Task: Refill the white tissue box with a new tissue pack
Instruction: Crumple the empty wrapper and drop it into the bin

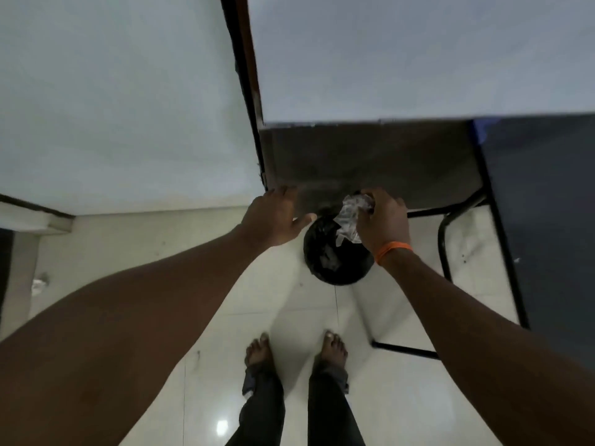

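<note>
My right hand, with an orange band on the wrist, is shut on a crumpled clear plastic wrapper held right above a black-lined waste bin on the floor. My left hand hovers open to the left of the bin, fingers spread, near the corner of a dark panel. No white tissue box or tissue pack shows in the head view.
White walls meet at a dark wooden door frame. A black metal table frame and dark tabletop stand at the right. My bare feet stand on glossy white floor tiles. A small white scrap lies at far left.
</note>
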